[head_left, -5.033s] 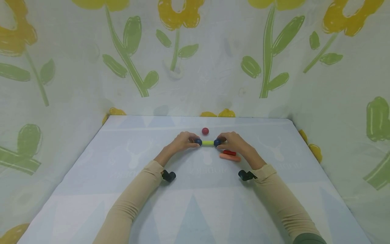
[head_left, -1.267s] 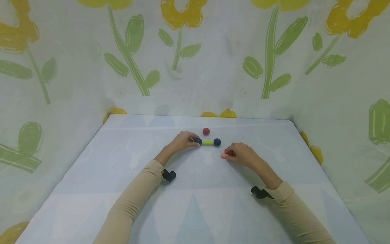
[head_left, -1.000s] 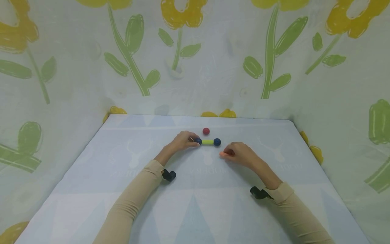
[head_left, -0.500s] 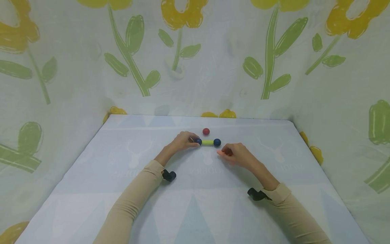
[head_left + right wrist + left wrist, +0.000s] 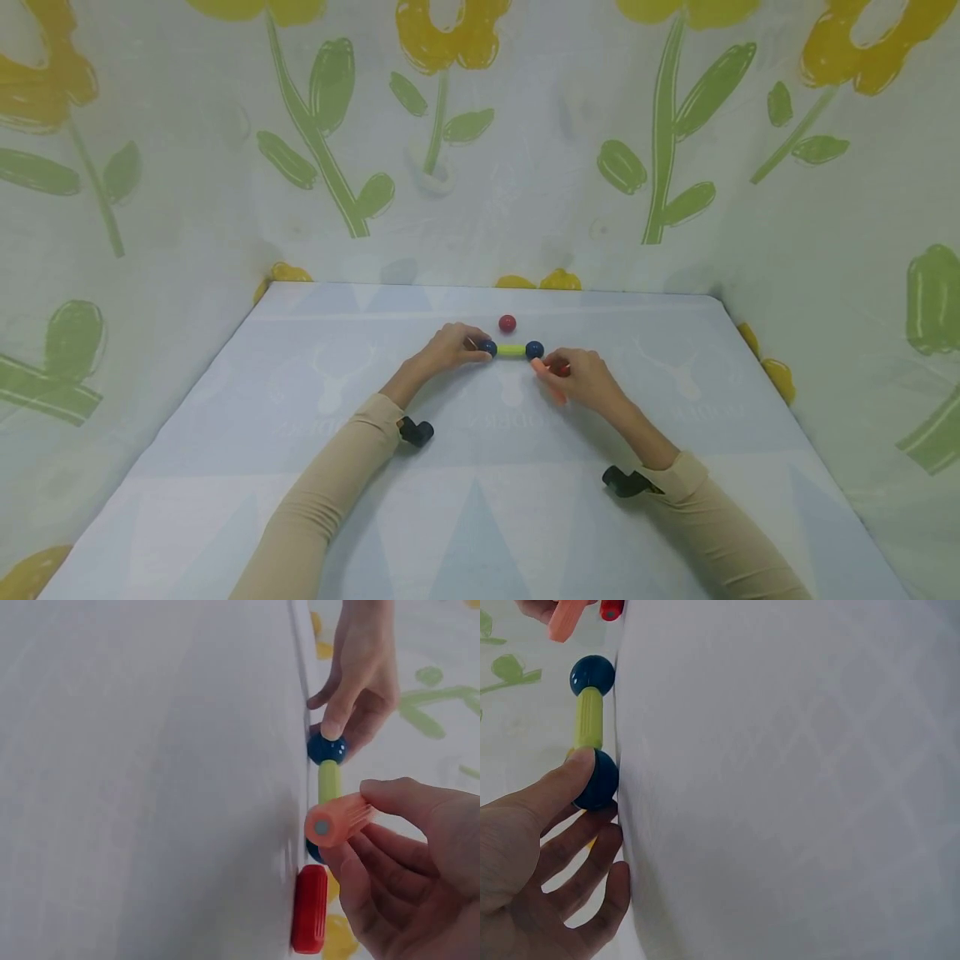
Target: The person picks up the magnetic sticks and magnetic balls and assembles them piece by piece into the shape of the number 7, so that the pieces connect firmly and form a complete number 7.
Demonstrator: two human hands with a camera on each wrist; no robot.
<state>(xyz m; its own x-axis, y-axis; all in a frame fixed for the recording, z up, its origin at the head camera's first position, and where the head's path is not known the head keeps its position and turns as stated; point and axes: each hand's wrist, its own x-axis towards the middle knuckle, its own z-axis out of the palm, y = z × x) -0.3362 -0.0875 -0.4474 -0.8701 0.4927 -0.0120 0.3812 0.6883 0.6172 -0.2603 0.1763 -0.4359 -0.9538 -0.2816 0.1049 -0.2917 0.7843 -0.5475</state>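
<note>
Orange rod (image 5: 341, 817) lifted, right fingers (image 5: 356, 892) pinching; left fingers (image 5: 577, 836) clamp blue ball (image 5: 604, 780) (others seemingly touching table (image 5: 480, 467)).

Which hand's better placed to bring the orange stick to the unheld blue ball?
Probably the right hand: it pinches the orange stick near the unheld blue ball. The left hand is occupied pinching the other blue ball.

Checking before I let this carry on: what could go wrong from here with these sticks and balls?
1. The left hand pinches only the left blue ball; a nudge from the orange stick in the right hand might swing the right blue ball aside.
2. The red stick lies close to the right hand and could get knocked.
3. The red ball, unheld, might roll if bumped.
</note>
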